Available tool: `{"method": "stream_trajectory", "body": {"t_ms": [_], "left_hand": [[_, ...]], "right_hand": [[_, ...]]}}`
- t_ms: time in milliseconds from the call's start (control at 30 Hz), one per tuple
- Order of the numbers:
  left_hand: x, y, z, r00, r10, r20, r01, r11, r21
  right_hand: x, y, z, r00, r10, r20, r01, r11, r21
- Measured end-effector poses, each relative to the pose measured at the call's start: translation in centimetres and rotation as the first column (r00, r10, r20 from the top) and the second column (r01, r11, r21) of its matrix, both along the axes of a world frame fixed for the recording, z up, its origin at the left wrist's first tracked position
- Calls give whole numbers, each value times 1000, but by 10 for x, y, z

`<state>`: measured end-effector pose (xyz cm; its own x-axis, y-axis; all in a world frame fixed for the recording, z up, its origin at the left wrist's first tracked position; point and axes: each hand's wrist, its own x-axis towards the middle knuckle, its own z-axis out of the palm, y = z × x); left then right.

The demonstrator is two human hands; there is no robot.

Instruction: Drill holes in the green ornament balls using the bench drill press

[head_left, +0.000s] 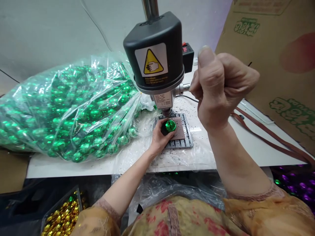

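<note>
Item: our left hand [159,137] grasps the green ball [170,125] on the slotted plate [186,139] at frame centre, under the drill press [154,55]; our right hand [219,88] is clenched on what seems its feed lever [184,88]. We judge: grip low, clear of the bit, feed slowly. The bag of balls [69,108] crowds left and the cardboard box [283,65] right; free room lies lower centre.

1 head-worn camera looks forward and down across the white table [258,149]. It sits close, nearly level with the drill press [155,55] housing.
</note>
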<state>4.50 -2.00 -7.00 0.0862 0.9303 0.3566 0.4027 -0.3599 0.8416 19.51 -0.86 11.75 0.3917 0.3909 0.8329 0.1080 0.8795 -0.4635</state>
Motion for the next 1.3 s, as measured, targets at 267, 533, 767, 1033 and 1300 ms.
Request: {"method": "stream_trajectory", "body": {"t_ms": [267,533,767,1033,1300], "left_hand": [[2,-2,8,1000,24,13,-24,999,-31],[1,-2,7,1000,20,-7,-20,999,-31],[0,-2,7,1000,3,-17,-4,1000,-23],[1,-2,9,1000,-6,5,7,1000,-18],[0,-4,8,1000,-22,20,23,999,-26]], "right_hand": [[-1,3,-12,1000,-16,2,15,995,97],[-5,8,-27,996,-51,-71,65,975,211],[-3,11,-37,992,-121,-34,125,968,217],[-6,14,-44,994,-75,-77,95,947,306],[-3,21,-62,997,-62,-35,71,902,426]]}}
